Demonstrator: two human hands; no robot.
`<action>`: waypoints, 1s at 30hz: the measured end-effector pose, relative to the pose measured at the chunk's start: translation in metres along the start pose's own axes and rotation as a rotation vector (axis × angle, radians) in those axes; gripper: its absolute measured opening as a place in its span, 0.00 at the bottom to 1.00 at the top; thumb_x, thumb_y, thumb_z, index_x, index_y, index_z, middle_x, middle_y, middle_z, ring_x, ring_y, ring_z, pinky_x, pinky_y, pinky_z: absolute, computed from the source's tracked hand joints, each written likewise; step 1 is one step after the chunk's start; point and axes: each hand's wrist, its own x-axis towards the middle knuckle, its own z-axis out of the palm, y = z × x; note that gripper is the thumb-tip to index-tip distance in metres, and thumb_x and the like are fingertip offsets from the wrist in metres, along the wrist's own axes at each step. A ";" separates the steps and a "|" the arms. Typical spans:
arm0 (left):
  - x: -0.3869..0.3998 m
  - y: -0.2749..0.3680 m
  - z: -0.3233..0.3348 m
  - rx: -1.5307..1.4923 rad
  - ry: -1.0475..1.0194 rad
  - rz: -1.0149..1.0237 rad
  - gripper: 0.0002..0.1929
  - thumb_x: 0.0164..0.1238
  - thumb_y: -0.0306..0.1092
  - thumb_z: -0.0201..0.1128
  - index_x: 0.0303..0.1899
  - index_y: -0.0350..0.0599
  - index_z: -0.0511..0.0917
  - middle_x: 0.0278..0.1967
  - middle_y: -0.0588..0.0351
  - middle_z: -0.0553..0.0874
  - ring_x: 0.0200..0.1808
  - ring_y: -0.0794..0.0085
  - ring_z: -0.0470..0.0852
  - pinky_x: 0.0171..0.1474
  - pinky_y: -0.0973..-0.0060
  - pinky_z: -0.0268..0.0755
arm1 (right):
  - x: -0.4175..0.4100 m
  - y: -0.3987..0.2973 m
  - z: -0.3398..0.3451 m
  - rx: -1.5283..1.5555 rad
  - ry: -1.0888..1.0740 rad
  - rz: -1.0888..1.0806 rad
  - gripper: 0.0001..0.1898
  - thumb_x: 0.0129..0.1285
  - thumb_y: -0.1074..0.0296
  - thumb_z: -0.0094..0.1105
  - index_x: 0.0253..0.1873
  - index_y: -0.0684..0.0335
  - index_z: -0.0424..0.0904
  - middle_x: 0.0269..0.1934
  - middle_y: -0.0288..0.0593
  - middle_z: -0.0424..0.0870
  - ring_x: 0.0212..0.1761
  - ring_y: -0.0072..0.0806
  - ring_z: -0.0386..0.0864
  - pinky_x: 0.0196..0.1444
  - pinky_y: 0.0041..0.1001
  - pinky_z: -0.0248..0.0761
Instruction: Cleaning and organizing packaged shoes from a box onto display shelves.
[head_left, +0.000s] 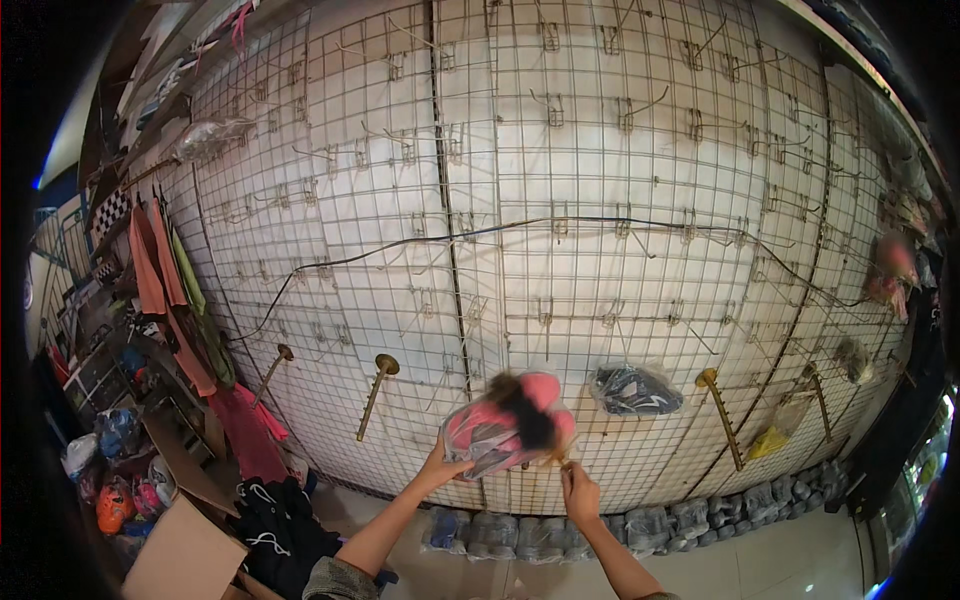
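My left hand (444, 469) grips a clear plastic bag holding a pink and grey article (495, 435). A blurred black patch and rounded pink parts cover the upper right of this bundle; its exact kind is unclear. Just right of it, the fingers of my right hand (581, 491) pinch the tip of a gold-coloured display rod (558, 456). Most of that rod is hidden behind the bundle. A bagged navy article with a white mark (637, 390) hangs to the right, against the wire grid wall (600, 277).
Gold rods (375, 397) jut from the grid, as do several wire hooks (555, 112). A dark cable (360, 255) crosses it. Grey bagged bundles (555, 540) line its foot. Left are hanging garments (154, 255), an open cardboard box (180, 551) and black clothing (277, 525). A yellow bagged item (769, 442) hangs right.
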 end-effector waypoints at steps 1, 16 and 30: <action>-0.001 0.002 0.002 0.032 -0.011 0.016 0.49 0.53 0.31 0.68 0.68 0.48 0.38 0.57 0.46 0.67 0.54 0.60 0.73 0.42 0.66 0.80 | 0.003 0.004 0.001 -0.002 0.003 0.005 0.08 0.64 0.67 0.52 0.42 0.66 0.71 0.26 0.56 0.78 0.26 0.51 0.77 0.28 0.40 0.69; -0.009 -0.006 0.008 0.083 -0.015 -0.031 0.51 0.50 0.32 0.71 0.67 0.45 0.38 0.57 0.46 0.67 0.54 0.63 0.72 0.43 0.72 0.78 | -0.002 -0.015 0.010 0.137 -0.058 -0.137 0.06 0.63 0.69 0.52 0.41 0.64 0.72 0.29 0.55 0.79 0.31 0.49 0.79 0.29 0.40 0.70; -0.012 -0.022 0.000 -0.056 -0.025 -0.221 0.54 0.47 0.38 0.73 0.67 0.44 0.37 0.54 0.46 0.72 0.49 0.65 0.77 0.44 0.68 0.75 | -0.035 0.017 0.035 0.174 0.057 0.172 0.08 0.64 0.68 0.52 0.40 0.67 0.70 0.20 0.55 0.73 0.21 0.49 0.74 0.24 0.36 0.65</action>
